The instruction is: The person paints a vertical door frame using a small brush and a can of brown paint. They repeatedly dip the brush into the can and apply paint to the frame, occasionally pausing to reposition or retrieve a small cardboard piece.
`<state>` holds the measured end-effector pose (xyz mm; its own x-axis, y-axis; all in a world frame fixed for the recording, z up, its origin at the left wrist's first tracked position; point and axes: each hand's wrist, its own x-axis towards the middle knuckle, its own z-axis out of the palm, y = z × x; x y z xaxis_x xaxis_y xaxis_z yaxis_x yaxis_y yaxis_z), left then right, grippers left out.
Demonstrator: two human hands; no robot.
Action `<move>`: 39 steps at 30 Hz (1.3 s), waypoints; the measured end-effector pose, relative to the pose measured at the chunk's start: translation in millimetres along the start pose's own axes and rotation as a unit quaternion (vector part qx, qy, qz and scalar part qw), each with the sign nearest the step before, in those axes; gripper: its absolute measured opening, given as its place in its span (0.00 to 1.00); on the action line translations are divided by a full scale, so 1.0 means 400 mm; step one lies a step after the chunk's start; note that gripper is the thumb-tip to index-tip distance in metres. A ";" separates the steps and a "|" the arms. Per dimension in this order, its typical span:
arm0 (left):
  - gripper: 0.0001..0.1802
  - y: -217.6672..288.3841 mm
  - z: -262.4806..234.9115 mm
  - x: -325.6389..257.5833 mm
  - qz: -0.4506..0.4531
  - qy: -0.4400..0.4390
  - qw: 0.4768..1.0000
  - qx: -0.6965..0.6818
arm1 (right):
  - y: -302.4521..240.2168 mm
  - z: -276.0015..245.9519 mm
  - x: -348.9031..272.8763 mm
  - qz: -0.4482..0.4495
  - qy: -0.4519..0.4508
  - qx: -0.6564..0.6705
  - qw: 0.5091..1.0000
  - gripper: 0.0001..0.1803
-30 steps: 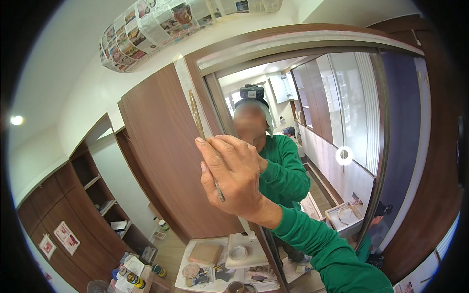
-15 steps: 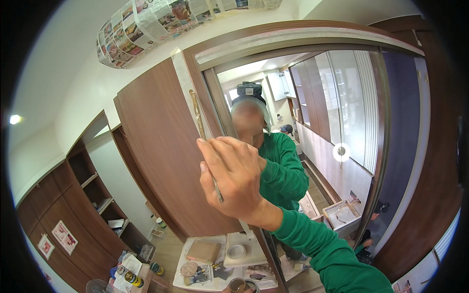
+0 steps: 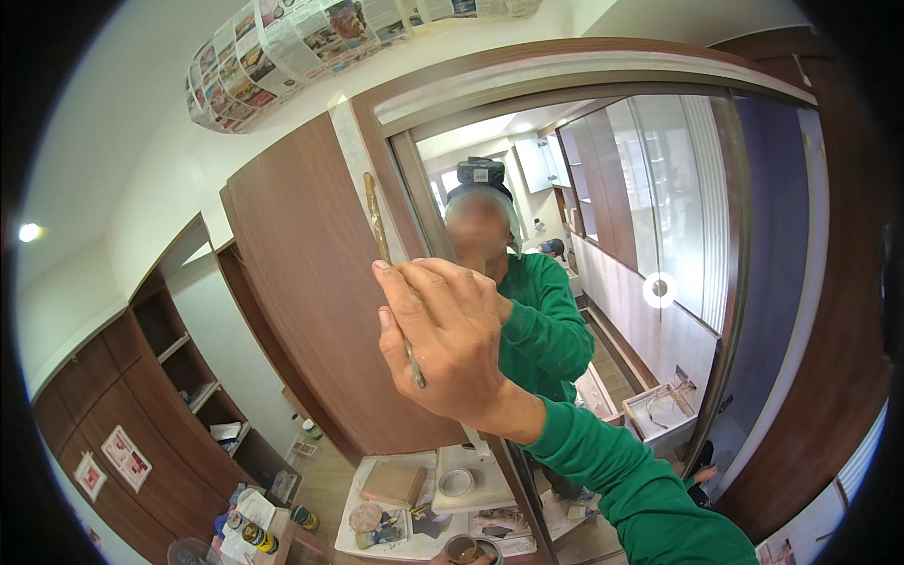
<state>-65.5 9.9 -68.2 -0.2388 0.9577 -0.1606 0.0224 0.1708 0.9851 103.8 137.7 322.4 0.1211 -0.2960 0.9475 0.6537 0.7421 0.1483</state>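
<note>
My right hand (image 3: pixel 447 344) is raised in front of the mirror's left frame, its fingers closed in a pinch round a thin brush (image 3: pixel 375 217). The brush is slim and stained golden brown. Its thick rounded end points up across a pale strip (image 3: pixel 350 151) along the wooden panel, and its thin end shows below my palm. I cannot tell whether it touches the panel. At the lower edge, fingers of my left hand (image 3: pixel 484 559) curl round a small cup (image 3: pixel 461 549) with brown contents. Most of that hand is cut off.
A brown wooden panel (image 3: pixel 320 282) stands left of the sliding mirror (image 3: pixel 603 273), which reflects me and the room. Below is a white-covered table (image 3: pixel 424 523) with a tape roll (image 3: pixel 456 483), a tan block (image 3: pixel 393 482) and papers. A newspaper-wrapped unit (image 3: pixel 282 56) hangs above.
My right hand has shifted slightly left and up with the brush. The cup has barely moved. At the lower right, another person's hand and dark clothing have changed position.
</note>
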 end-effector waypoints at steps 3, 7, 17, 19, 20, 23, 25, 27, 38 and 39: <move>0.22 -0.004 0.000 0.000 0.002 -0.015 1.000 -0.020 | 0.002 0.003 0.000 0.002 -0.002 -0.006 1.000 0.24; 0.20 0.029 0.002 -0.013 0.018 -0.036 0.999 -0.001 | 0.004 0.004 -0.003 0.004 -0.005 -0.012 1.000 0.25; 0.18 0.083 0.016 -0.039 0.009 -0.036 0.999 0.017 | -0.005 0.008 0.000 0.009 -0.006 -0.018 1.000 0.24; 0.18 0.076 0.013 -0.037 0.003 -0.036 0.999 0.011 | -0.007 0.008 0.000 0.012 -0.007 -0.019 1.000 0.24; 0.18 0.073 0.011 -0.036 0.000 -0.037 0.999 0.008 | -0.007 0.009 -0.001 0.012 -0.005 -0.019 1.000 0.24; 0.18 0.081 0.009 -0.041 0.000 -0.047 0.999 0.009 | -0.009 0.008 -0.002 0.013 0.000 -0.020 1.000 0.23; 0.18 0.090 0.013 -0.047 -0.005 -0.042 0.999 0.010 | -0.011 0.009 -0.002 0.014 0.002 -0.018 1.000 0.23; 0.19 0.085 0.013 -0.046 -0.003 -0.039 0.999 0.011 | -0.015 0.006 -0.002 0.018 0.001 -0.017 1.000 0.23; 0.22 0.036 -0.002 -0.014 0.031 -0.038 0.998 0.029 | -0.024 -0.001 -0.009 0.026 0.003 -0.015 1.000 0.23; 0.22 0.043 0.000 -0.017 0.025 -0.039 0.998 0.030 | -0.023 -0.004 -0.009 0.026 0.004 -0.016 1.000 0.23</move>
<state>-63.3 6.1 -50.3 -0.1589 0.9802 -0.1182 0.0914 0.1338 0.9868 98.5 131.0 317.2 0.1615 -0.2617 0.9515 0.6698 0.7372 0.0891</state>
